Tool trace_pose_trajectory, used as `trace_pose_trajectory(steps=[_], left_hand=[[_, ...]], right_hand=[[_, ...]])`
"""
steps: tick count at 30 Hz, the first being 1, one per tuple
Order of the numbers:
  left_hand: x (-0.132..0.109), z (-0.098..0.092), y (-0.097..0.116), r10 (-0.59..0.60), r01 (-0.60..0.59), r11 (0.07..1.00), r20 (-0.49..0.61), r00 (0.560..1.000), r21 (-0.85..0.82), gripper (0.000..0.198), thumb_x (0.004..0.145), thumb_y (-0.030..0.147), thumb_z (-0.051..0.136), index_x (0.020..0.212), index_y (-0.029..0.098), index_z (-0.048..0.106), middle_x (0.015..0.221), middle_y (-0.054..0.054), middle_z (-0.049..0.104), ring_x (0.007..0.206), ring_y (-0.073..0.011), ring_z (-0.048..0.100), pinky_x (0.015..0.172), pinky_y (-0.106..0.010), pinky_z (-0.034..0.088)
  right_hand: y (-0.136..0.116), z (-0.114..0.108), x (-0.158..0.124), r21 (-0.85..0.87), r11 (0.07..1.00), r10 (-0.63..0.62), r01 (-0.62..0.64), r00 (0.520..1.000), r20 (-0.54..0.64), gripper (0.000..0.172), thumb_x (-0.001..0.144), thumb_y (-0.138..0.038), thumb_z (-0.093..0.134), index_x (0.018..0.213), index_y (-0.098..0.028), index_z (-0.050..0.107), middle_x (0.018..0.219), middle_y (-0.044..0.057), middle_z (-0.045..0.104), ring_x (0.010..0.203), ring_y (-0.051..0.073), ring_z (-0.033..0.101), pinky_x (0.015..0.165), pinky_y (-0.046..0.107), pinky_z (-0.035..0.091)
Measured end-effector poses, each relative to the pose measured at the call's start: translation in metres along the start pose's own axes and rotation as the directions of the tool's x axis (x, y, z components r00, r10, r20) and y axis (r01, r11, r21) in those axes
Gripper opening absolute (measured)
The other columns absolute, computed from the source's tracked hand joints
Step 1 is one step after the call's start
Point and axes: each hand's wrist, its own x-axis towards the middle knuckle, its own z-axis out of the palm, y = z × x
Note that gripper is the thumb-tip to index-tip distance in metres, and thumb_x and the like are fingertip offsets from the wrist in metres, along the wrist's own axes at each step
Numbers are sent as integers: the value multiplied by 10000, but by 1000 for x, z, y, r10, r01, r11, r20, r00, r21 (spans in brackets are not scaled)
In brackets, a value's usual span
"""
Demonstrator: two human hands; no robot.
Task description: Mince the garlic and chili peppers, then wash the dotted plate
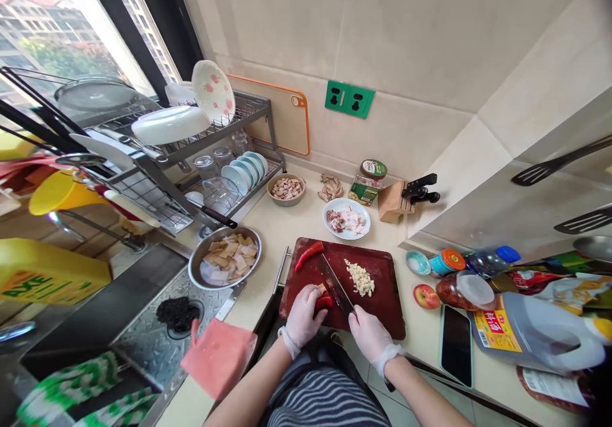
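Note:
In a clear glove, my right hand (370, 334) is closed round the handle of a kitchen knife (338, 287), whose dark blade points away from me over the dark red cutting board (382, 315). My left hand (305, 315), also gloved, has its fingers curled on a piece of red chili pepper (325, 302) just left of the blade. Its fingertips partly hide that piece. Another red chili pepper (309, 255) lies at the board's far left. Chopped garlic (359, 278) forms a small heap right of the knife.
Behind the board stand a plate of sliced meat (346, 219), a bowl of garlic cloves (287, 190) and a knife block (394, 201). Left are a metal basin of tofu-like slices (227, 258), the sink (143, 338) and a dish rack (215, 140). A phone (456, 345) and jug (535, 331) lie right.

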Motion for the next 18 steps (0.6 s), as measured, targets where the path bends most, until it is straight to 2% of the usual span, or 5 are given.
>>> trace_pose_trajectory(steps=[4,9,12,15,18], left_hand=[[1,-3,0,-15,14,1000,48,999,22,174,773,127,600,926,177,535,1007,-93,608,949,-233,563,876,-421,511],[5,-3,4,-11,9,998,37,999,58,193,755,136,627,921,172,537,1046,-103,611,971,-254,559,884,-436,505],[7,-2,6,-20,17,998,46,999,55,142,768,130,606,883,180,539,989,-83,621,934,-246,565,861,-425,512],[8,-1,5,-6,3,999,57,998,51,84,799,137,575,861,182,541,952,-79,627,912,-240,569,841,-412,517],[7,1,2,20,-23,998,49,999,65,71,819,141,557,880,176,546,939,-85,632,906,-238,573,833,-408,522]], right_hand=[[-3,-12,-14,-4,1000,-3,3,1000,25,276,952,-259,330,1010,-199,593,900,97,720,837,219,680,605,269,344],[-6,-14,-23,-33,999,13,-11,999,42,267,950,-237,328,972,-203,592,881,95,722,803,217,683,581,271,321],[-4,-14,-23,-24,1000,19,-18,998,51,262,950,-240,329,965,-206,589,881,87,721,809,210,682,589,266,338],[-7,-8,-18,-48,998,42,-39,997,65,256,948,-243,339,955,-202,591,878,92,722,810,221,686,593,269,363],[-14,6,-12,-78,995,69,-64,996,62,255,951,-237,340,953,-190,591,862,101,723,791,228,692,583,271,380]])
